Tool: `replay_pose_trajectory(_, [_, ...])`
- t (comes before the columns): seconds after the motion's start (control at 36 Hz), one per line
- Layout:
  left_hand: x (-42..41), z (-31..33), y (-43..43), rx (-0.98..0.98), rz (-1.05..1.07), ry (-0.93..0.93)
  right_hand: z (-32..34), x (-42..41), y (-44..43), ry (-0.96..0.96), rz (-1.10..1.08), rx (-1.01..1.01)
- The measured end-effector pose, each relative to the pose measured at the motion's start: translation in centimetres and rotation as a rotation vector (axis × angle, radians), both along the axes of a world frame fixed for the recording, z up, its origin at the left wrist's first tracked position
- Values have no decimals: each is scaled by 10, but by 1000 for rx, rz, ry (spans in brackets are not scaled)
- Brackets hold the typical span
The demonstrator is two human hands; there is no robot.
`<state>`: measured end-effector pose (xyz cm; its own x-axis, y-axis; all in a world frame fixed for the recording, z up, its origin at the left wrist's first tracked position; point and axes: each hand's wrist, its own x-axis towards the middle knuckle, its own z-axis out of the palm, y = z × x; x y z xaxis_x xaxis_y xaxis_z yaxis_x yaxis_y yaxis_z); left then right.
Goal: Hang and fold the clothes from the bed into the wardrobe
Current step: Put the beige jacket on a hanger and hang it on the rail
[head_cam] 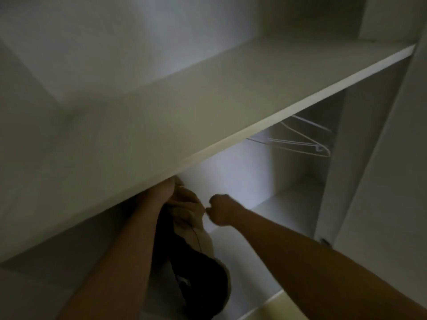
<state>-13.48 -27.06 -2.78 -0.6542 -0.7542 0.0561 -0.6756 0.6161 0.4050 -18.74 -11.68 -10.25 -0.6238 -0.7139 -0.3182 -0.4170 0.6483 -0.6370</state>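
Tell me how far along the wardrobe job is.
Done: a dark garment seems to hang below the shelf. In hand: the left hand holds a beige garment up under it; the right hand pinches its edge. Left: white hangers hang bare; the bed is unseen.

Shelf [208, 100]: a white board across the wardrobe [381, 158], seen from above, running from lower left to upper right
Under the shelf, right: thin white hangers [300, 142] hang side by side; what they hang from is hidden behind the shelf's front edge
Under the shelf, left: a beige garment [187, 211] and a dark garment [198, 280] hang down, tops hidden by the same edge
Bottom panel [288, 209]: white floor of the lower compartment; whether the dark garment touches it cannot be told
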Motion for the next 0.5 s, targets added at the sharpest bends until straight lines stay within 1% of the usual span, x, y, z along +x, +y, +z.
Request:
replay_pose_trajectory(0.03, [-6,-4,8,49,21,-65,1,-12,15,11,-45,10])
replay_pose_trajectory(0.06, [-13,-7,20,52,3,-165,1,-28,34,38,-115,-5])
replay_pose_trajectory(0.08, [-21,-13,33,46,-25,-211,1,-43,50,80,-208,-10])
replay_pose_trajectory(0.11, [-30,-14,49,57,-72,-213,4,-57,70,100,-303,-26])
replay_pose_trajectory(0.17, [-54,-18,80,111,-177,-119,8,-78,103,118,-448,-58])
replay_pose_trajectory(0.19, [-67,-18,96,173,-221,-76,9,-91,119,125,-504,-69])
replay_pose_trajectory(0.22, [-80,-17,113,250,-263,-46,11,-105,134,134,-555,-83])
replay_pose_trajectory(0.25, [-95,-18,128,396,-277,19,11,-119,148,142,-594,-89])
replay_pose_trajectory(0.31, [-126,-16,153,684,-239,153,12,-144,173,150,-654,-90])
replay_pose_trajectory(0.33, [-142,-15,164,768,-216,188,12,-155,184,150,-667,-94])
replay_pose_trajectory(0.39, [-179,-14,181,914,-174,269,10,-178,204,148,-664,-93])
replay_pose_trajectory(0.42, [-198,-14,188,1022,-147,313,8,-189,213,149,-643,-91])
replay_pose_trajectory(0.47, [-234,-17,198,1211,-74,368,4,-208,228,128,-585,-86])
replay_pose_trajectory(0.5, [-248,-17,202,1267,-51,375,1,-217,233,112,-553,-80])
